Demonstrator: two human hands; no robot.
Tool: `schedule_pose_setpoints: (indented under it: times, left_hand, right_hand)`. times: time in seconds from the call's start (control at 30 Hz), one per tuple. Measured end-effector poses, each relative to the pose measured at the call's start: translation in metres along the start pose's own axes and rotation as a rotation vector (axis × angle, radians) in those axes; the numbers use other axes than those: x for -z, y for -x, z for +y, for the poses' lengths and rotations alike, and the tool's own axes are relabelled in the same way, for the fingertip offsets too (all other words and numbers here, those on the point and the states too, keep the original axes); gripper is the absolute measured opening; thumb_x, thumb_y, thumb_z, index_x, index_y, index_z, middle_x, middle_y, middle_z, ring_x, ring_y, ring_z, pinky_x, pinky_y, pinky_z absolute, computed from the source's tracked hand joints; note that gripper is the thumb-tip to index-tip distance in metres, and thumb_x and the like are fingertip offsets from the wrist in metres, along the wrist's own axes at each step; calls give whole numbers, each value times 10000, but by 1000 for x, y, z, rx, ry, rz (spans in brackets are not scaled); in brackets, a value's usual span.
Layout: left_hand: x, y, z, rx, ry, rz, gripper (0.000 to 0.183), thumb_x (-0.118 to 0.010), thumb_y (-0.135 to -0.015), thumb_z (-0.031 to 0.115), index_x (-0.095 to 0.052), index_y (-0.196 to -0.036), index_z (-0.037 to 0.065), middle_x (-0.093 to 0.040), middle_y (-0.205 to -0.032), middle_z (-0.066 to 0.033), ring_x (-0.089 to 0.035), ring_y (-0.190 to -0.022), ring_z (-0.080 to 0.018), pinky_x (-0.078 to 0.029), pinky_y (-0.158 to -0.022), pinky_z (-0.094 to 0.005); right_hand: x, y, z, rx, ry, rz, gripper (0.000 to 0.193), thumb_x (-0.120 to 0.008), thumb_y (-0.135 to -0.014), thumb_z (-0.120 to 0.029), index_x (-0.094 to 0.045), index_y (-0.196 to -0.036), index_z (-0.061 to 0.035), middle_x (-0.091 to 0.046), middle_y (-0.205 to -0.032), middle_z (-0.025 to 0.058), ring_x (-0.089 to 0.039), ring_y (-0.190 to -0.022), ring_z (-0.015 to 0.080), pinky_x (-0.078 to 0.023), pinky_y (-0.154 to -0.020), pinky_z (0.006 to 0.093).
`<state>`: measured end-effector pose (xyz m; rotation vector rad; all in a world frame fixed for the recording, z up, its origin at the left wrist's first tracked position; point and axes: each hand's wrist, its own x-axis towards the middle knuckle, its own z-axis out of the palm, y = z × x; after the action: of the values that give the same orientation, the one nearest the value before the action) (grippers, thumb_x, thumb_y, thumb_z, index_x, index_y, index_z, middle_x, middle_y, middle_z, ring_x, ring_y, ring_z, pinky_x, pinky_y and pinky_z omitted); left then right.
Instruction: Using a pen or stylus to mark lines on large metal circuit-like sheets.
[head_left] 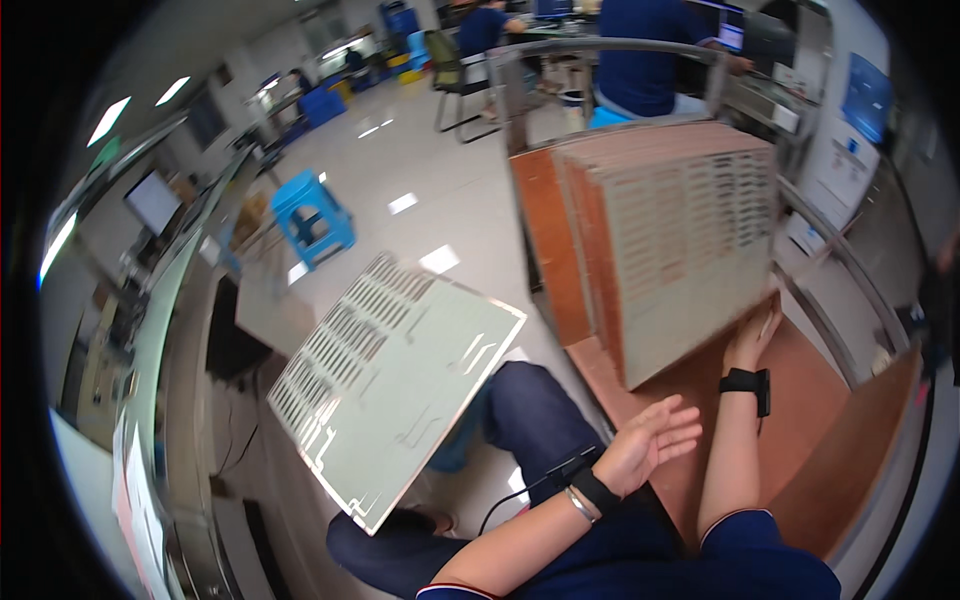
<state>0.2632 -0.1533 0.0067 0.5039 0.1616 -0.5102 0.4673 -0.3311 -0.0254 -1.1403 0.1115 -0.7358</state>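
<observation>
The brown cart (800, 420) bears the panel stack (690, 270), its lower corner at your right hand (757, 335), whose finger closure cannot be determined; your left hand (645, 445), fingers slightly parted, is free.

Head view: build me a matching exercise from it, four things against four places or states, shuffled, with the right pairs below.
Things
1. Blue plastic stool
2. Single pale grey-green rectangular panel with rows of slots
3. Left hand
4. Right hand

Places or states
A. By the lower right edge of the upright stack of slotted rectangular panels
B. Standing on the glossy pale floor
C. Open, with nothing in its grip
D. Partly covering the view of the dark-trousered legs

Right pairs: 1-B, 2-D, 3-C, 4-A
</observation>
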Motion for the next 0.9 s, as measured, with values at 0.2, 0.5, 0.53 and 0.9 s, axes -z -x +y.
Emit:
schedule_pose_setpoints:
  times: [0.2, 0.5, 0.53, 0.9]
  left_hand:
    - [27, 101, 28, -191, -209, 176, 319, -448, -1024, 167, -490, -1297, 8, -614, -1179, -120, -625, -1036, -191, -525, -907, -323]
    - [147, 296, 63, -1088, -415, 1331, 265, -544, -975, 115, -554, -1186, -44, -639, -1052, -116, -633, -934, -167, -525, -819, -282]
    - [165, 314, 60, -1089, -491, 1512, 275, -554, -966, 107, -557, -1195, -47, -636, -1040, -101, -627, -917, -152, -518, -806, -272]
    - [208, 355, 81, -708, -382, 1693, 158, -587, -949, 175, -636, -920, 27, -561, -716, 25, -496, -584, -58, -419, -505, -207]
  right_hand:
    - [-83, 53, 3, 189, 242, -476, 413, -458, -1018, -193, -414, -1363, 29, -427, -1445, 160, -394, -1352, 261, -291, -1123, 378]
    - [-183, 176, 51, 265, 593, -1203, 346, -597, -868, -65, -571, -1213, -43, -587, -1239, 236, -550, -1156, 415, -450, -968, 422]
    - [-186, 179, 58, 191, 660, -1223, 339, -609, -863, -86, -580, -1199, -61, -615, -1162, 242, -573, -1101, 416, -467, -924, 442]
    - [-187, 188, 45, 127, 707, -1195, 231, -602, -884, -83, -651, -1104, -32, -682, -853, 209, -689, -807, 295, -520, -731, 370]
